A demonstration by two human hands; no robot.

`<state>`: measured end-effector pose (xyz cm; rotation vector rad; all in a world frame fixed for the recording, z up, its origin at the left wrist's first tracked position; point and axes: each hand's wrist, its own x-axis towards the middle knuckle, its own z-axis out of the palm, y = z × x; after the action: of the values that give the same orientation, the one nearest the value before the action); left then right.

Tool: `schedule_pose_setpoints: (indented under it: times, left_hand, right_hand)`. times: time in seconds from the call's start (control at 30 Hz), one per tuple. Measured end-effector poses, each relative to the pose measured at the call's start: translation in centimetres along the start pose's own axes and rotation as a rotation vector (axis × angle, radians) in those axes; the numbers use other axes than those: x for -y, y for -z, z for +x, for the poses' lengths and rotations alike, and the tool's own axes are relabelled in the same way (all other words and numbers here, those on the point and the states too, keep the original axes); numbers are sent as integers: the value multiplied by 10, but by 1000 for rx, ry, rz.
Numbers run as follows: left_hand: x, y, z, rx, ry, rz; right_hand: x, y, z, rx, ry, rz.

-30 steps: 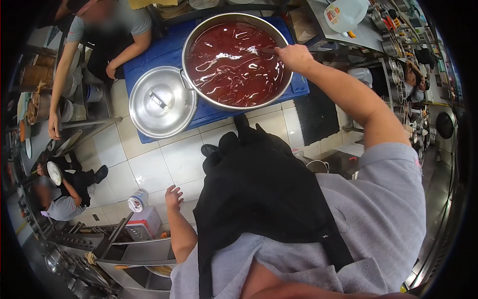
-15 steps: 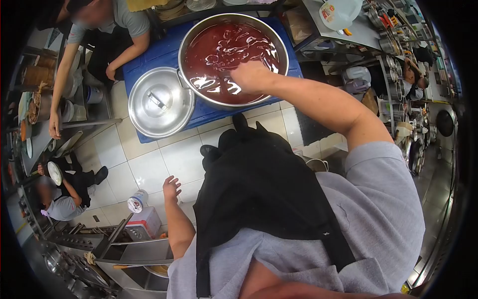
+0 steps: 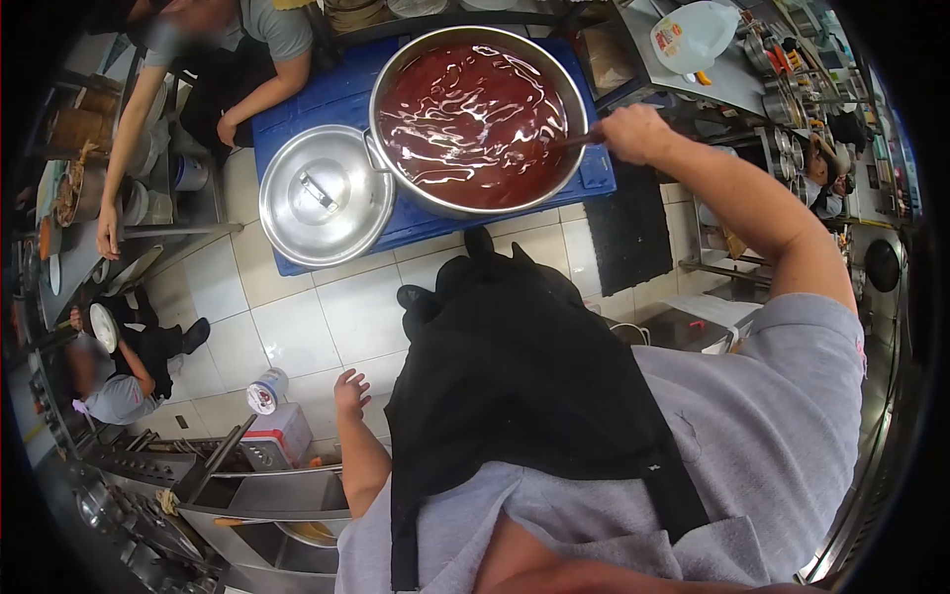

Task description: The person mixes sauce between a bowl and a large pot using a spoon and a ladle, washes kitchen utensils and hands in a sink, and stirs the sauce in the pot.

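At the right rim of a large metal pot (image 3: 579, 94), my right hand (image 3: 633, 134) is closed around the dark brown handle of a stirring utensil (image 3: 576, 142). The utensil slants down into the red liquid (image 3: 475, 124), which hides its lower end. Ripples and shiny streaks cover the liquid's surface. A round metal lid (image 3: 341, 223) with a bar handle lies left of the pot on the same blue surface (image 3: 416, 223). My left hand (image 3: 351, 391) hangs low over the tiled floor, fingers apart, holding nothing.
A co-worker (image 3: 267, 59) stands behind the lid, and another person (image 3: 129, 381) holds a white plate at the far left. A plastic jug (image 3: 693, 38) sits on the right counter. A white tub (image 3: 265, 391) and a black mat (image 3: 628, 233) are also around.
My right hand has moved from over the middle of the liquid to the pot's right rim, bringing the utensil's handle into view. My left hand is slightly lower.
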<state>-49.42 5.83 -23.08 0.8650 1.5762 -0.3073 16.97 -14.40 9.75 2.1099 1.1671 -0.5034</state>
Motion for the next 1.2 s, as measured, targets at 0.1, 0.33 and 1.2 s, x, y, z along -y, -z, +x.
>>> schedule_pose_setpoints:
  times: [0.1, 0.33, 1.2]
  left_hand:
    - [4, 10, -4, -36, 11, -7]
    - [-8, 7, -12, -61, 1, -35]
    - [-28, -12, -6, 11, -58, -43]
  right_hand:
    - [-16, -5, 23, -89, 4, -48]
    - [7, -4, 77, -265, -82, 69]
    - [75, 22, -20, 23, 267, -69]
